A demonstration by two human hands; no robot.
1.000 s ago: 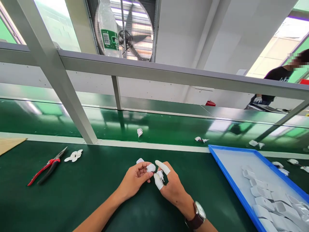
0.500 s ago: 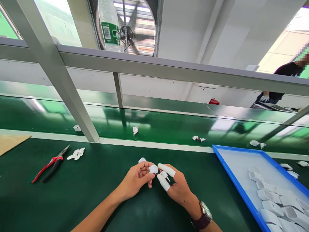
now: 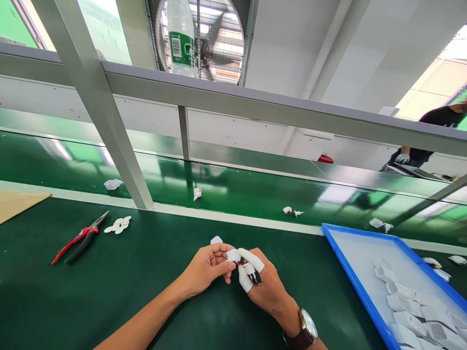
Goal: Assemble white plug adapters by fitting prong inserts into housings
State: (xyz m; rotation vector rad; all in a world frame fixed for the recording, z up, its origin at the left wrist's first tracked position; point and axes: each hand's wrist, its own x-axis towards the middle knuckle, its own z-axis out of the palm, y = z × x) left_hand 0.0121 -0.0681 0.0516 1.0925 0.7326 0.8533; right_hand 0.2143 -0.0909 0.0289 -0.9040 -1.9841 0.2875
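Observation:
Over the dark green table, my left hand [image 3: 211, 270] pinches a small white plastic shell [image 3: 233, 255] between thumb and fingers. A short red wire runs from the shell to a small white pronged piece [image 3: 250, 269] beside it. My right hand [image 3: 264, 274], with white finger cots on thumb and forefinger, is curled around that pronged piece. Its forefinger tip meets the shell's right side. Just behind my left fingers lies another white plastic part [image 3: 216, 240], partly hidden.
Red-and-black pliers [image 3: 82, 238] and a cluster of flat white pieces [image 3: 118, 224] lie left. A blue-rimmed tray [image 3: 355, 284] with several white housings stands right. Beyond a pale ledge, a green conveyor belt [image 3: 241, 194] carries several white parts. A metal post [image 3: 109, 126] rises at left.
My right fingers have closed in, the forefinger reaching the shell, and more of the red wire and pronged piece shows. The parts on the belt have drifted left. The view has shifted slightly.

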